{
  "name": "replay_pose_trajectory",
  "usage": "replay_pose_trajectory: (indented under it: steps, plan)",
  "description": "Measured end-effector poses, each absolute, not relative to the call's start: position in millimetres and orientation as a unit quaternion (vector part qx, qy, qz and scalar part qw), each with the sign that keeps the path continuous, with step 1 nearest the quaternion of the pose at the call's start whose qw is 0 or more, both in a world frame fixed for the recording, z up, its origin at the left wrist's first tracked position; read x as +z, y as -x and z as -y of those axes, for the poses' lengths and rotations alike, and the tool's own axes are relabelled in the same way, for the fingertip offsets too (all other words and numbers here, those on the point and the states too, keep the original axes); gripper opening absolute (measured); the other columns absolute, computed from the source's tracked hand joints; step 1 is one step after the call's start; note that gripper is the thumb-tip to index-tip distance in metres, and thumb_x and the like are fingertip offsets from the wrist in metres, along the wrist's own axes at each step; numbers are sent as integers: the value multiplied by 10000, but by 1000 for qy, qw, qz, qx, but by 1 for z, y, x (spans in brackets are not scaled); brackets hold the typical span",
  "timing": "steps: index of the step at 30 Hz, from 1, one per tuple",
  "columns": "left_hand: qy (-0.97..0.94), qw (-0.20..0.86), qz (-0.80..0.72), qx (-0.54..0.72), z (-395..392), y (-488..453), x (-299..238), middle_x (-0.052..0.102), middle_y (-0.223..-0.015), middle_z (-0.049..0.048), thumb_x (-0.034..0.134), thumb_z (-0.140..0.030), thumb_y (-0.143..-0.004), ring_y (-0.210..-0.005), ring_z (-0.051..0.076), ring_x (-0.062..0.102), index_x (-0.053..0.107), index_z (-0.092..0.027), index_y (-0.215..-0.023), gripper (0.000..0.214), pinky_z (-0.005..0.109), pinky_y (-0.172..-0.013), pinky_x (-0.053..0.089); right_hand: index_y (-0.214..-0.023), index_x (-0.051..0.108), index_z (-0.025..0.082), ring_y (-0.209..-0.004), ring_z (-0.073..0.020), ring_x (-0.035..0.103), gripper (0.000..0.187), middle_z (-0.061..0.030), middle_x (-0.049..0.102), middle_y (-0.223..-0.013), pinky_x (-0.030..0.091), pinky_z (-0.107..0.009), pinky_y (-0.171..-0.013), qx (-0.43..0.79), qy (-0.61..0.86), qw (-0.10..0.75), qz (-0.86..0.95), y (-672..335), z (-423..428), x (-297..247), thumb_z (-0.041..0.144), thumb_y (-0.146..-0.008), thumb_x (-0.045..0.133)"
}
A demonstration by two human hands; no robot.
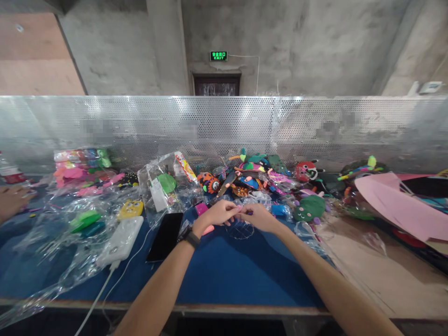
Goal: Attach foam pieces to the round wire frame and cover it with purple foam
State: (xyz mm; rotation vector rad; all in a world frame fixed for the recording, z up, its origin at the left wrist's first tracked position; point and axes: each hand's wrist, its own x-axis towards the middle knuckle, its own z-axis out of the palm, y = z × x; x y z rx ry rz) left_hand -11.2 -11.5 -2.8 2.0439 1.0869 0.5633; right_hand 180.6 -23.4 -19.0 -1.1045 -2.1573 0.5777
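Observation:
My left hand (221,213) and my right hand (258,217) meet above the blue table surface (224,275). Their fingertips pinch a small pink piece (239,208) that looks like soft modelling clay, mostly covered by the fingers. A dark watch (191,237) is on my left wrist. Just below the hands lies a round, clear plastic item (241,232), hard to make out. Near my left hand are a salmon-pink stick (207,229) and a magenta block (201,208). A blue packet (280,210) lies close to my right hand.
A black phone (165,237) and a cabled white power bank (121,240) lie at left. Several colourful clay figures (250,179) are heaped against a perforated metal screen (224,126). Pink sheets (392,200) stand at right. Another person's hand (14,199) is at far left.

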Motion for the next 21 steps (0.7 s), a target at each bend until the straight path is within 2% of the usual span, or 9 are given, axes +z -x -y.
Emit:
replay_pose_trajectory:
  steps: [13, 21]
  plan:
    - [-805, 371, -400, 235, 11, 12, -5, 624, -699, 65, 448, -615, -790, -542, 123, 560, 653, -127, -863, 535, 216, -462, 447, -669, 637, 169, -525, -89, 498, 314, 18, 607, -585, 336, -204, -527, 195, 422, 304, 832, -178, 27, -16, 429, -826, 560]
    - [-815, 324, -409, 250, 19, 10, 1, 582, -612, 41, 452, -535, -814, -484, 110, 513, 652, -117, -823, 463, 203, -421, 395, -685, 640, 167, -531, -88, 502, 275, 13, 621, -601, 331, -206, -539, 168, 402, 288, 853, -179, 27, -15, 361, -847, 532]
